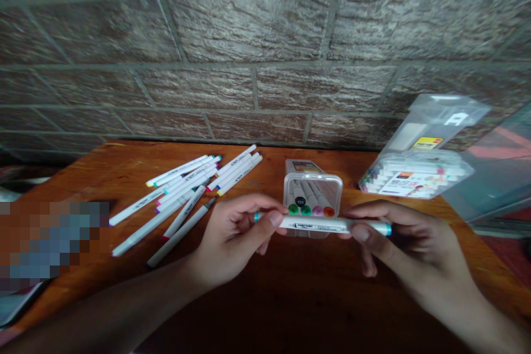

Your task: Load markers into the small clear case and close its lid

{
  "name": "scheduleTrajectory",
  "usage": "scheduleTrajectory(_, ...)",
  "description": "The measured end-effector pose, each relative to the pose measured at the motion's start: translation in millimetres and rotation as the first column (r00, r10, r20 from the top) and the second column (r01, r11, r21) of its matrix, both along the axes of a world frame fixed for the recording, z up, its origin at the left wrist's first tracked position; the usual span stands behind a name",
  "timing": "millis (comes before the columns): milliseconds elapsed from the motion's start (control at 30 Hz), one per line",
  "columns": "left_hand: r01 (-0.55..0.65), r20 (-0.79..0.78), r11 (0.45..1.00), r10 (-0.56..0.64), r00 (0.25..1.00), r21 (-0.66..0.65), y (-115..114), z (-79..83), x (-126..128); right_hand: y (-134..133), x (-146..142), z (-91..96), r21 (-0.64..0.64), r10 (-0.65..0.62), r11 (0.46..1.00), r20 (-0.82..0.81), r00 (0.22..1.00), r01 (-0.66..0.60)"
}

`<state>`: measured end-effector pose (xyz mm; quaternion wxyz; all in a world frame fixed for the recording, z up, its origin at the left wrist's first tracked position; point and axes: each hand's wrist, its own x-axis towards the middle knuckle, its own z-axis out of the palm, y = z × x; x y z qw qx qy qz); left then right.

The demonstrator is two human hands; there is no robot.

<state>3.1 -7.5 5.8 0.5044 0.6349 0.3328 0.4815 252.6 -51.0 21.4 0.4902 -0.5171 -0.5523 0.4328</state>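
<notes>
Rear: a wall [232, 33] of rough grey-brown blocks, laid in staggered courses with grey mortar [254, 88]. Front: a glossy, orange-brown wooden surface [133, 163], its far edge running along the wall. Left: a flat object [20, 305] with a pale edge, its upper part pixelated and unidentifiable. Right: a smooth grey panel [498, 177] showing a pinkish patch; a red area [508, 263] lies below it.

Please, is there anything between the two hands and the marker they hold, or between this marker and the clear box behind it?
Nothing visible: the left hand and right hand grip the marker directly, and no object shows between it and the clear box, which contains other markers.
</notes>
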Motion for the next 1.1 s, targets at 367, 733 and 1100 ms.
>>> scheduleTrajectory(367,-0.044,-0.041,0.989,0.051,0.998,0.144,0.0,3.6,1.6,-0.8,1.4,0.0,0.013,0.009,1.0,0.035,0.999,-0.01)
scheduleTrajectory(733,-0.03,-0.078,0.991,0.041,0.996,0.13,-0.5,4.9,0.3,-1.5,2.5,-1.8,0.023,0.013,1.0,0.022,1.0,-0.013)
scheduleTrajectory(1100,-0.081,-0.122,0.977,0.107,0.987,0.197,1.1,6.0,1.0,-1.0,2.8,-2.0,0.065,0.032,0.997,0.064,0.997,-0.036)
